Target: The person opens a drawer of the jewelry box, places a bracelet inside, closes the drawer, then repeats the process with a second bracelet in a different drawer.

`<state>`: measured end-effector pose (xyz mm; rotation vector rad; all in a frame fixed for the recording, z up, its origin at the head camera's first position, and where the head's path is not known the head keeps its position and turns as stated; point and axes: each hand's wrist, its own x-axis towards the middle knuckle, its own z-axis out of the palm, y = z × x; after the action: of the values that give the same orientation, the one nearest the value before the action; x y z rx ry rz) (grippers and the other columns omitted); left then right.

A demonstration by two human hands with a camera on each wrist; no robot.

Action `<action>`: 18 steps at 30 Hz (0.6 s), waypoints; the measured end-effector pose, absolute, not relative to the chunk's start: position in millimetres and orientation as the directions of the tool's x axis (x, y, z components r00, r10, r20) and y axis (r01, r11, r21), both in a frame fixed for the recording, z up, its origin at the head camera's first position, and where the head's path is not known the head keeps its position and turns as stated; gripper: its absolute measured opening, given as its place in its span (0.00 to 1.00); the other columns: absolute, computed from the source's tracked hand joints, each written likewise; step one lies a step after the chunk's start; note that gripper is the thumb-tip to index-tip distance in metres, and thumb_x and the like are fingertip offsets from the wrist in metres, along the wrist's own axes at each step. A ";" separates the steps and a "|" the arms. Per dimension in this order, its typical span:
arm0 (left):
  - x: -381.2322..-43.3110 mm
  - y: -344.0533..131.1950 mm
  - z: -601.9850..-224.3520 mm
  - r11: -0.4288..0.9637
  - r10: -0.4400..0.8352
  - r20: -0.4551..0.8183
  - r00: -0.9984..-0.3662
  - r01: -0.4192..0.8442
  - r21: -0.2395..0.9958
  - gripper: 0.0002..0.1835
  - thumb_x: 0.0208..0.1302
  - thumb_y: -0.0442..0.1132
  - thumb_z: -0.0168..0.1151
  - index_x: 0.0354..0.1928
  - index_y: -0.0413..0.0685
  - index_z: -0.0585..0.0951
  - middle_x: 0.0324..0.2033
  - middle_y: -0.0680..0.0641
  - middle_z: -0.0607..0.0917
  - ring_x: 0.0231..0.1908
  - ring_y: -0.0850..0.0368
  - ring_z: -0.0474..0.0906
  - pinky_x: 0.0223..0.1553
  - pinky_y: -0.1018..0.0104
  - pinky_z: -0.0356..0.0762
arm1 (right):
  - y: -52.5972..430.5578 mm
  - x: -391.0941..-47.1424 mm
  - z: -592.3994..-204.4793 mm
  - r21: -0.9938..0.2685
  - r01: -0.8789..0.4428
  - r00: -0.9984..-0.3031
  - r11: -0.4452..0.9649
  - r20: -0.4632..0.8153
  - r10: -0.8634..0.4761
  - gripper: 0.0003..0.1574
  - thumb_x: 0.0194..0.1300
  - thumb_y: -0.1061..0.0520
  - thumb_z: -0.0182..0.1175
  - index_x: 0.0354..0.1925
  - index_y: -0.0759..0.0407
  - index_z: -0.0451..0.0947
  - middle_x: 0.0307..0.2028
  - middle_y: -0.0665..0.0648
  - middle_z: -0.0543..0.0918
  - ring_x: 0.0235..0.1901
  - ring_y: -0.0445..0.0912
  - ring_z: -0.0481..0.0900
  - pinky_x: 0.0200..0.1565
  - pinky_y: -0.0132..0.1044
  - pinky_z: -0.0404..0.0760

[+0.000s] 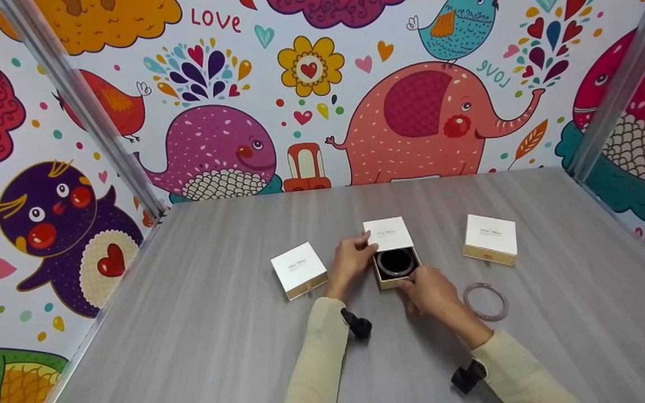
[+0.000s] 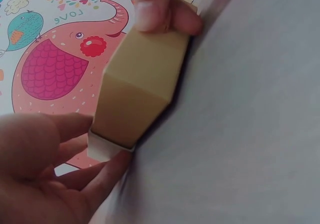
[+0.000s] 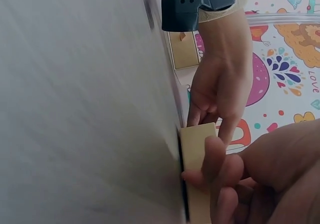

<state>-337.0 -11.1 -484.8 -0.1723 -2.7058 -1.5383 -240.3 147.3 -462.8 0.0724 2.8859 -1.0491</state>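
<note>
Left sleeve (image 1: 321,350) and right sleeve (image 1: 518,366): plain pale cream, long, close-fitting. Left wrist unit (image 1: 358,324) and right wrist unit (image 1: 468,376): black, 1 beside each sleeve's end; the left, angular and blocky, bears 2 small round marks.

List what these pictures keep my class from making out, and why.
Head view: contents of the left closed box and right closed box, hidden by white covers.
Head view: smallest print on the middle cover, too small to read.
Left wrist view: bangle in the gold drawer, hidden by its walls.
Right wrist view: part of the right hand, cut off by the right edge.
</note>
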 end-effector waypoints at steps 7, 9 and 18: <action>-337.0 -11.4 -485.3 0.508 0.083 0.068 -0.994 0.101 0.856 0.21 0.66 0.45 0.66 0.61 0.54 0.82 0.63 0.43 0.80 0.67 0.48 0.74 0.68 0.55 0.71 | 144.8 -240.6 -466.9 -0.670 0.085 -0.995 0.737 -0.098 0.025 0.24 0.70 0.55 0.61 0.15 0.58 0.80 0.07 0.48 0.75 0.06 0.37 0.69 0.14 0.30 0.65; -336.8 -11.8 -485.4 0.509 0.080 0.072 -0.994 0.103 0.855 0.21 0.66 0.45 0.66 0.60 0.54 0.82 0.62 0.43 0.80 0.67 0.48 0.74 0.68 0.55 0.72 | 143.9 -240.8 -467.5 -0.671 0.081 -0.996 0.737 -0.090 0.027 0.24 0.70 0.55 0.61 0.16 0.57 0.80 0.07 0.48 0.75 0.06 0.38 0.69 0.13 0.30 0.66; -337.8 -12.8 -485.0 0.512 0.096 0.084 -0.992 0.121 0.851 0.21 0.66 0.45 0.65 0.61 0.53 0.81 0.63 0.45 0.80 0.67 0.48 0.73 0.69 0.56 0.70 | 141.4 -241.8 -467.7 -0.678 0.077 -0.996 0.731 -0.080 0.030 0.23 0.69 0.54 0.62 0.17 0.57 0.80 0.07 0.48 0.75 0.06 0.38 0.69 0.13 0.31 0.66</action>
<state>-337.8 -12.8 -485.0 -0.1940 -2.7085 -1.5275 -241.8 141.4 -467.7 0.0885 2.8631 -1.1257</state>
